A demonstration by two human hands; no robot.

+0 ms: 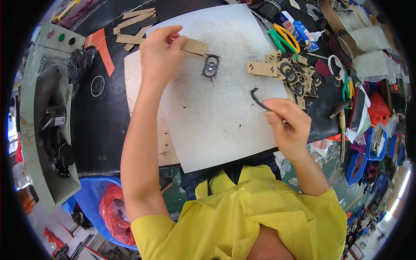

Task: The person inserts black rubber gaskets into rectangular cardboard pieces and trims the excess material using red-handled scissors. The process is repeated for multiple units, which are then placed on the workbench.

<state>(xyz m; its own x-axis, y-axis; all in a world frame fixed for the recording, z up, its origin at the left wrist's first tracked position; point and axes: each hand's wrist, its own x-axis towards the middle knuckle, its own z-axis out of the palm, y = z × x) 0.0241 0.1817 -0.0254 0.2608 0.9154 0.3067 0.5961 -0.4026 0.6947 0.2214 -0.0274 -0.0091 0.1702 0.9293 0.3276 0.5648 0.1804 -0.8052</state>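
Note:
My left hand (162, 56) pinches a small tan cardboard piece (196, 47) by its left end, over the upper part of a white sheet (203, 134). Just right of that piece lies a black looped part (211, 67) with a pale centre. In my closed right hand (289, 125) is a thin black strip (257, 99), its bent tip pointing up and left. Beyond that hand, several tan cards with black loops (299, 78) are heaped at the sheet's right edge. Tiny black bits are scattered on the sheet.
Green-handled and orange-handled tools (284, 38) lie at the far right beside a blue box (299, 29). Tan strips (136, 26) and an orange piece (102, 50) rest at far left. A grey metal trough (47, 112) borders the left. Below it stands a blue bin (93, 203).

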